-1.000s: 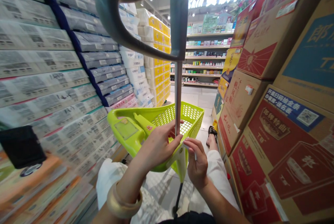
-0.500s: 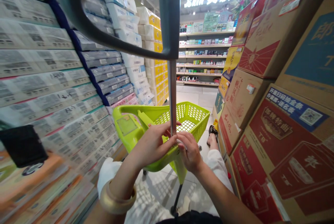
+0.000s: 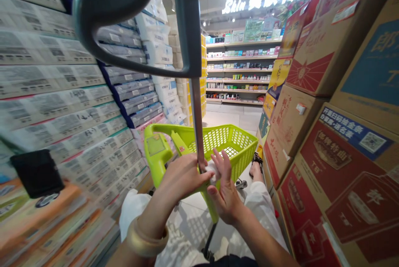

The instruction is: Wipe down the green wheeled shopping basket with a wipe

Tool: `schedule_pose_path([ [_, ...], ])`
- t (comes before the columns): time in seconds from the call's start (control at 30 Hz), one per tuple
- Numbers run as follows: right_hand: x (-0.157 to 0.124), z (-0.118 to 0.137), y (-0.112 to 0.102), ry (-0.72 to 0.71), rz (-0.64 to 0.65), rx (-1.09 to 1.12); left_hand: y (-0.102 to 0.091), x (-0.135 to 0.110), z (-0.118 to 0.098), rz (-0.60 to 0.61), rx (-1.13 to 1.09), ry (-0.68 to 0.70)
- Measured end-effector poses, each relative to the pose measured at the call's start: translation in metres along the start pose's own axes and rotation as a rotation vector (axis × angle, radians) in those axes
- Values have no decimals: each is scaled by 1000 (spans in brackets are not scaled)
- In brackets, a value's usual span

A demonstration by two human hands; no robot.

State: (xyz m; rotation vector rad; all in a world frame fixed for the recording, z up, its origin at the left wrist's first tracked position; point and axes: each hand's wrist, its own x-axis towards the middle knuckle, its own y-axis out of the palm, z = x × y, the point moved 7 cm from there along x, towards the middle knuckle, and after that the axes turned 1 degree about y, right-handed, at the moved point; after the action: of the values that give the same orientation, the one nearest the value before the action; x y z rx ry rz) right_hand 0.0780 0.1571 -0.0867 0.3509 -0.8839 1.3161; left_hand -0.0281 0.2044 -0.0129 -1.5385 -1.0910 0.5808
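Observation:
A lime-green wheeled shopping basket (image 3: 243, 142) stands in the aisle in front of me. Its metal rod (image 3: 195, 117) rises to a grey loop handle (image 3: 183, 18) close to the camera. My left hand (image 3: 183, 175), with a gold bangle on the wrist, has its fingers curled round the base of the rod at the basket's near rim. My right hand (image 3: 224, 190) is beside it with fingers spread, its palm against a small white piece (image 3: 213, 168) by the rod. I cannot make out what the white piece is.
Tall stacks of wrapped packs (image 3: 62, 105) wall the left side, with a black object (image 3: 37, 173) resting on them. Brown and red cartons (image 3: 327, 134) are piled on the right. My sandalled foot (image 3: 256, 160) lies beside the basket. Stocked shelves (image 3: 240, 72) close the far end of the tiled aisle.
My right hand has opened from a curled grip to spread fingers next to the rod. The basket and handle have shifted a little, and my left hand stays at the rod's base.

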Motion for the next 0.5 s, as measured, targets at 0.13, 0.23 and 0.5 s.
schedule_pose_path([
  [0.13,8,18,-19,-88,-86,-115,6,2,12,61,-30,-42],
  [0.23,19,38,-30,-136,-103,-260,5,3,13,76,-60,1],
  [0.5,31,57,-30,-216,-81,-395,7,4,16,126,-153,-55],
])
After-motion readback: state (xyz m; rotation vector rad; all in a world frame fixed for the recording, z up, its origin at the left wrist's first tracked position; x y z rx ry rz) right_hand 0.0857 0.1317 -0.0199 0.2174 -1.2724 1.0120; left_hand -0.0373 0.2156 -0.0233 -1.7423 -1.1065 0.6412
